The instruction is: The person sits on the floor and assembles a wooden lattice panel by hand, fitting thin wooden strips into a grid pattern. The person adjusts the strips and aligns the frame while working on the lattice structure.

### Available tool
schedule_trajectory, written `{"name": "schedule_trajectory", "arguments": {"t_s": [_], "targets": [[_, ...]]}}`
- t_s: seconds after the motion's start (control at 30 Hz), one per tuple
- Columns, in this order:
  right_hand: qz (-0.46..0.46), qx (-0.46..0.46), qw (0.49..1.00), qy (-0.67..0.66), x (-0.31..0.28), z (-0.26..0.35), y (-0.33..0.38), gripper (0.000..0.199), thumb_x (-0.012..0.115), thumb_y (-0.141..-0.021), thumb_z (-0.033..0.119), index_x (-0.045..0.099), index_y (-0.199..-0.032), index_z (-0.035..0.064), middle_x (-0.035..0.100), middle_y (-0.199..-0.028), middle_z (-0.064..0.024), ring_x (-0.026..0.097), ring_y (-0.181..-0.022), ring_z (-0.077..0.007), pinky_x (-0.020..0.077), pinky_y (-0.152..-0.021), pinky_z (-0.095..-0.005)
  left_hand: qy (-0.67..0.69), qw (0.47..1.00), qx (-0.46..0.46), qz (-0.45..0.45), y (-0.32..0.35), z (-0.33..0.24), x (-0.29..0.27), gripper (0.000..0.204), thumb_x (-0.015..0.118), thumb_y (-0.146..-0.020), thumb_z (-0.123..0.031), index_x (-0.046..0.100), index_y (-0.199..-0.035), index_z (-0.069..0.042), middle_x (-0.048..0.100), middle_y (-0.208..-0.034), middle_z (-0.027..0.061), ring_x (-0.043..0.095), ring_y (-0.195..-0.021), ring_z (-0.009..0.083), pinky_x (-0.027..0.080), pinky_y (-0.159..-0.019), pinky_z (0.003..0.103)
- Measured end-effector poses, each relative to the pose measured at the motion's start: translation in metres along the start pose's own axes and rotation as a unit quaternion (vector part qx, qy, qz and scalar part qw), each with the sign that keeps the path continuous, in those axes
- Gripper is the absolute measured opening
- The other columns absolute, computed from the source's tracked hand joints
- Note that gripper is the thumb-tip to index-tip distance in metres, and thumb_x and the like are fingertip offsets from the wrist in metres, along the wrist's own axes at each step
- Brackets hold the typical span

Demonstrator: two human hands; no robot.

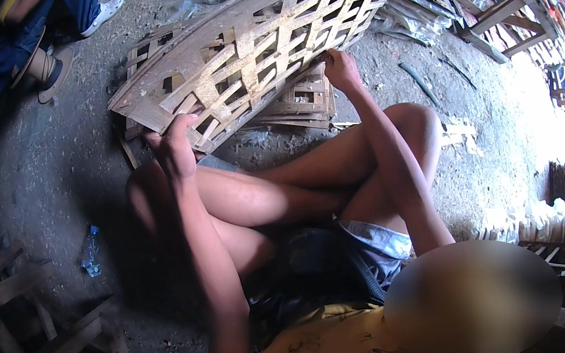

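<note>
A large woven wooden lattice panel (246, 35) with a solid board border is held up at a tilt in front of my crossed legs. My left hand (177, 147) is closed around its near left corner, thumb on the upper face. Farther right, my right hand (341, 70) pinches the panel's near long edge, its fingertips partly hidden. Under and behind the raised panel lie smaller lattice pieces (302, 106) in a stack on the floor, mostly covered by it.
A clear plastic bottle (91, 252) lies left of my knee. Wooden frames (76, 343) stand at lower left, with more wooden frames (500, 12) at upper right. Another person's sandalled foot (55, 74) is at upper left. A dark strip (419, 83) lies on the floor beyond my right knee.
</note>
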State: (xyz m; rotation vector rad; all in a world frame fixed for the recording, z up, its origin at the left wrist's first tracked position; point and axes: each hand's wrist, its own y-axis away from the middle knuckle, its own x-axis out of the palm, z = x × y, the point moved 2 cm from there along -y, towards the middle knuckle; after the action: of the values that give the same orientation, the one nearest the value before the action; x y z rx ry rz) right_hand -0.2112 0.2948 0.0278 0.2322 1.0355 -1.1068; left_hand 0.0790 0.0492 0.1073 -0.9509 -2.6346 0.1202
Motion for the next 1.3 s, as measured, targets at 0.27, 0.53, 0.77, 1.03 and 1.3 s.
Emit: {"name": "schedule_trajectory", "arguments": {"t_s": [0.27, 0.53, 0.77, 1.03, 1.3], "targets": [[0.171, 0.068, 0.96, -0.21, 0.014, 0.005, 0.009, 0.025, 0.063, -0.087, 0.015, 0.076, -0.105, 0.0041, 0.072, -0.085, -0.0089, 0.062, -0.08, -0.0165, 0.0499, -0.076, -0.0324, 0.024, 0.999, -0.005, -0.03, 0.002, -0.002, 0.003, 0.04, 0.064, -0.068, 0.003, 0.063, -0.108, 0.004, 0.065, -0.109, 0.0141, 0.062, -0.102, 0.0255, 0.051, -0.092, 0.037], [-0.051, 0.157, 0.984, -0.07, -0.005, -0.037, 0.003, 0.018, 0.063, -0.091, 0.015, 0.077, -0.099, 0.0083, 0.071, -0.073, -0.0053, 0.062, -0.062, -0.0151, 0.05, -0.064, -0.0321, 0.019, 0.999, 0.014, -0.032, -0.003, -0.001, 0.004, 0.039, 0.063, -0.067, 0.003, 0.064, -0.106, 0.007, 0.066, -0.109, 0.0143, 0.065, -0.1, 0.0261, 0.051, -0.09, 0.035], [-0.115, -0.082, 0.988, -0.061, 0.004, -0.003, 0.004, 0.011, 0.064, -0.089, 0.007, 0.072, -0.095, 0.0017, 0.071, -0.089, -0.0178, 0.07, -0.081, -0.0348, 0.054, -0.075, -0.0412, 0.024, 0.999, -0.008, -0.022, -0.001, 0.001, -0.001, 0.044, 0.062, -0.068, 0.004, 0.062, -0.111, 0.007, 0.065, -0.112, 0.0153, 0.066, -0.098, 0.0262, 0.054, -0.09, 0.036], [-0.083, -0.11, 0.99, -0.026, -0.003, 0.005, 0.006, 0.012, 0.06, -0.089, 0.002, 0.07, -0.095, -0.0005, 0.067, -0.094, -0.0195, 0.065, -0.089, -0.04, 0.0515, -0.078, -0.0446, 0.008, 1.0, 0.006, -0.009, -0.001, -0.002, 0.006, 0.043, 0.06, -0.069, 0.005, 0.061, -0.111, 0.007, 0.064, -0.109, 0.0134, 0.065, -0.099, 0.0265, 0.056, -0.091, 0.039], [-0.04, -0.043, 0.997, -0.055, 0.001, -0.001, 0.003, 0.015, 0.062, -0.087, 0.006, 0.073, -0.096, 0.0017, 0.07, -0.088, -0.0186, 0.068, -0.081, -0.0347, 0.0524, -0.076, -0.0425, -0.005, 0.999, 0.029, -0.015, 0.003, -0.004, 0.008, 0.034, 0.063, -0.071, 0.002, 0.064, -0.105, 0.006, 0.066, -0.104, 0.0109, 0.062, -0.096, 0.0214, 0.048, -0.093, 0.033]]}}
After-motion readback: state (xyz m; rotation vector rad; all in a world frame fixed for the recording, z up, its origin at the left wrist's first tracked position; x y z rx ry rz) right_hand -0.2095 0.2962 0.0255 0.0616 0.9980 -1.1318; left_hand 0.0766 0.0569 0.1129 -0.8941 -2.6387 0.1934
